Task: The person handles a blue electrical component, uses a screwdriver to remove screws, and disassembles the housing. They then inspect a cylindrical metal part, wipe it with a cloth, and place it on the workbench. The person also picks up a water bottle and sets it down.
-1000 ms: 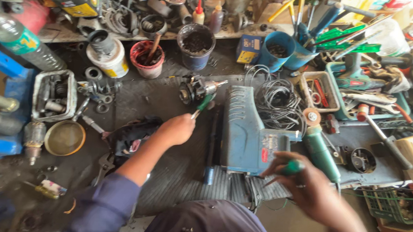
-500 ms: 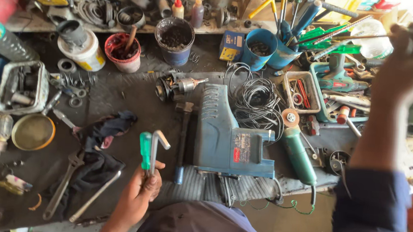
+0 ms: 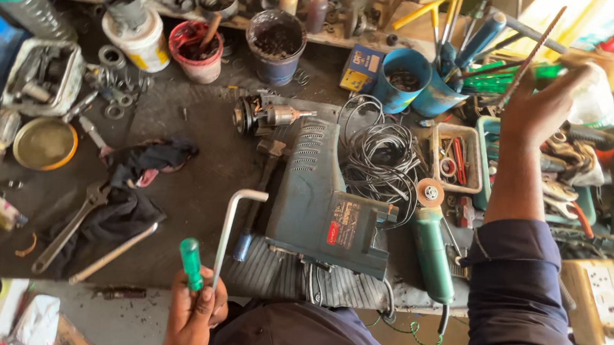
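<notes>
Left hand [image 3: 193, 312]: I'm seeing it at the lower centre-left of the frame, clenched around two things at once, a green-handled screwdriver [image 3: 190, 264] and a bent metal hex key [image 3: 231, 232].
Screwdriver: it's standing upright out of the fist; I'm judging the plastic handle light, stiff and easy to pinch, and the handle is the place to take it.
Hex key: its long shank is rising from the fingers and bending over at the top toward the drill; I'm reckoning bare steel, rigid, possibly greasy and slippery here, so best held low on the shank.
Rotary hammer drill [image 3: 323, 199]: it's lying flat mid-frame on a ribbed mat [image 3: 271, 274], teal housing up; I'm judging it heavy and bulky, best lifted by the body or rear handle.
Angle grinder [image 3: 433, 250]: it's resting just right of the drill, green body pointing down the frame, disc end uppermost.
Right hand [image 3: 538, 109]: I'm watching it raised at the upper right, fingers closing on a thin dark rod [image 3: 535, 48]; I'm guessing it is light and stiff.
Workbench [image 3: 200, 158]: it's looking dark, oily and crowded, with a spanner [image 3: 65, 228] and rag [image 3: 133, 182] at left.
Room: tubs, cans and tool trays are crowding the far edge.
</notes>
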